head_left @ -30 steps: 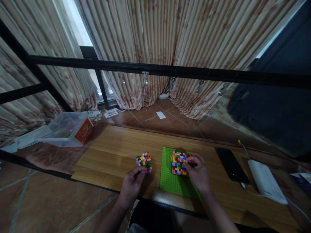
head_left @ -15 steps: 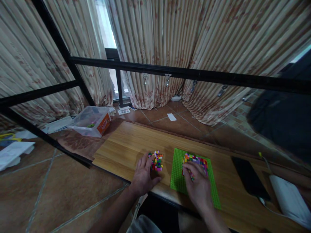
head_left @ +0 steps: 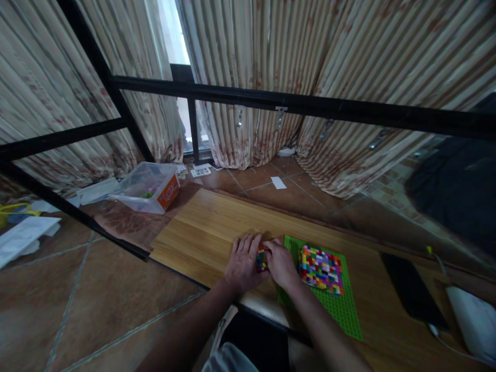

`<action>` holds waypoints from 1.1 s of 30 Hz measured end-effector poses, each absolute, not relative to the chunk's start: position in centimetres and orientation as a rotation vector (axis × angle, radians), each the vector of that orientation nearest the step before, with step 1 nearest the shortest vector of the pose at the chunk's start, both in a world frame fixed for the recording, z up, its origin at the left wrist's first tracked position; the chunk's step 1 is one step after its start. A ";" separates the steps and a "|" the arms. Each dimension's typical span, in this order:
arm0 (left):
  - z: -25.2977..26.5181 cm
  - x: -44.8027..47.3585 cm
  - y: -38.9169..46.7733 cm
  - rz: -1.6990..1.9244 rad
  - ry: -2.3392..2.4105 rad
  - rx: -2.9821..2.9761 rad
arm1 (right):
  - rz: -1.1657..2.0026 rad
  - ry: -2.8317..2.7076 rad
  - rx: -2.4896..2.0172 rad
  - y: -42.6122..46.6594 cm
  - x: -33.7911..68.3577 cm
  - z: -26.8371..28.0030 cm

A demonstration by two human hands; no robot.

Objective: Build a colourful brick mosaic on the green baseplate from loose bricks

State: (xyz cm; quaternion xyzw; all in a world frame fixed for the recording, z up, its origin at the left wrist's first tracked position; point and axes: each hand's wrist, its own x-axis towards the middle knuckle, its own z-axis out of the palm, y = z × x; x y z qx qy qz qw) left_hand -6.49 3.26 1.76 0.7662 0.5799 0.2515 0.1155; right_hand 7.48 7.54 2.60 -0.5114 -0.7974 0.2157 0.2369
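A small heap of loose, colourful toy bricks lies on the wooden tabletop between my two hands. My left hand rests flat along the heap's left side, fingers stretched out and covering part of it. From the right, my right hand reaches in with bent fingers drawn together at the heap's far edge; whatever they pinch is too small to make out. Beside that hand is a green studded baseplate, partly under my right forearm. On it sits a rectangular block of many-coloured bricks, with a few dark gaps in its top.
To the right on the table lie a black phone with a cable and a white device. A clear plastic box with an orange label stands beyond the table's left end. Black metal bars cross in front of curtains.
My right hand has moved left from the brick block on the baseplate to the loose heap, uncovering the block. My left hand has closed in on the heap. The view has shifted slightly.
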 end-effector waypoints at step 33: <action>2.2 -6.4 4.3 0.795 1.618 2.350 | 0.128 -1.860 -1.692 4.1 19.3 5.2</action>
